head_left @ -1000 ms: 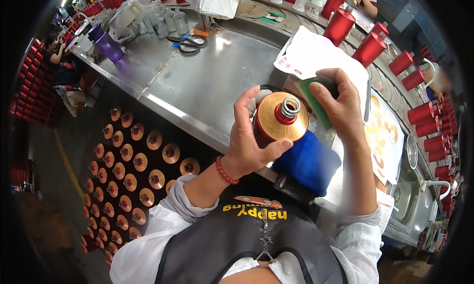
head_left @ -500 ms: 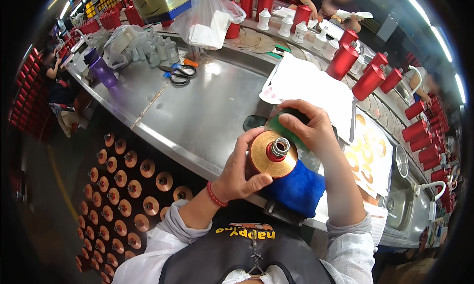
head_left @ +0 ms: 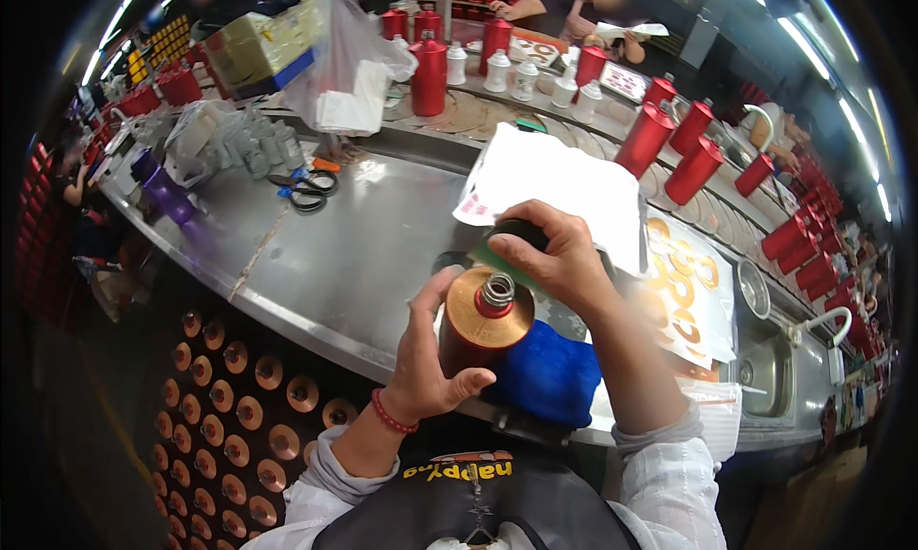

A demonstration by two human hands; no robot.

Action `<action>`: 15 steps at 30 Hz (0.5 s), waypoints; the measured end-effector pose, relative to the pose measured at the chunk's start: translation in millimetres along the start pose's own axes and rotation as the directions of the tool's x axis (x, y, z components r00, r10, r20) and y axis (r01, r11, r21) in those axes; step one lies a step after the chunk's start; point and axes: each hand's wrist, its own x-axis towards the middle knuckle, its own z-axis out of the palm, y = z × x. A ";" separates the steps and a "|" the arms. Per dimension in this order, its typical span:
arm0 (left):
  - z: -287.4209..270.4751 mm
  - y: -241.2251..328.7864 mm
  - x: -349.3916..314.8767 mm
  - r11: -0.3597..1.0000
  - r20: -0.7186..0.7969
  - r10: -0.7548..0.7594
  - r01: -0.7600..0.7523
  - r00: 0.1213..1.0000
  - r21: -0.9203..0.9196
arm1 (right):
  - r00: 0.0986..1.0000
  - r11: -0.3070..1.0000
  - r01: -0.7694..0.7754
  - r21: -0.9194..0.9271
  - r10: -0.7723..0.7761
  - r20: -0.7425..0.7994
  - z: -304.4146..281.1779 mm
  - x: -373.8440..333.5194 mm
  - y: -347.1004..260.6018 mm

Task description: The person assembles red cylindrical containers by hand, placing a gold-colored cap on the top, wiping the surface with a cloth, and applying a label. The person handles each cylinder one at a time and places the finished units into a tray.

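Observation:
My left hand [head_left: 428,359] grips a red bottle [head_left: 481,322] with a gold shoulder and a threaded silver neck, held upright near my chest. My right hand [head_left: 557,253] presses a green scouring pad [head_left: 504,249] against the bottle's far side, just past the neck. A blue cloth [head_left: 545,373] lies under the bottle at the near edge of the steel counter [head_left: 354,253].
White paper sheets [head_left: 559,182] lie beyond my hands. Scissors [head_left: 308,191], a purple cup [head_left: 170,194] and clear jars sit to the left. Red bottles [head_left: 650,139] and white ones line the back. Rows of gold-topped bottles [head_left: 249,411] stand below the counter. Another person's hands work at the far top.
The bottle and both hands have dropped lower and nearer to my chest, and the view has tilted up to show more of the far counter. The pad stays against the bottle.

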 end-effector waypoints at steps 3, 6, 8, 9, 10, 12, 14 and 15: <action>14.9 -4.0 -3.0 0.986 -0.029 -0.071 0.066 0.997 -0.154 | 0.994 0.995 0.094 -0.039 -0.091 0.061 3.5 -0.7 -3.8; 11.3 4.6 5.9 0.903 0.047 -0.181 0.185 0.982 -0.389 | 0.988 0.980 0.147 -0.135 -0.153 -0.032 1.3 8.4 9.6; 4.4 -1.6 -2.7 0.907 0.059 -0.169 0.179 0.984 -0.382 | 0.993 0.992 0.120 -0.026 -0.120 0.016 2.5 3.7 6.6; 5.6 -3.6 -0.1 0.895 0.101 -0.154 0.182 0.983 -0.408 | 0.992 0.986 0.128 -0.109 -0.129 0.002 -0.4 6.0 8.0; 4.3 -1.9 5.4 0.881 0.138 -0.152 0.197 0.979 -0.430 | 0.991 0.975 0.129 -0.180 -0.132 -0.002 1.8 8.5 9.2; -11.4 4.1 6.3 0.872 0.188 -0.206 0.267 0.960 -0.411 | 0.998 0.994 0.063 -0.093 -0.060 0.031 -0.8 10.8 3.4; -5.2 6.6 2.4 0.942 0.069 -0.081 0.099 0.994 -0.321 | 0.993 0.997 -0.010 0.080 0.001 0.115 2.4 4.5 1.9; -1.0 4.0 -0.9 0.985 0.054 -0.020 0.029 0.998 -0.169 | 0.991 1.000 0.027 0.016 -0.029 0.134 9.1 2.3 5.9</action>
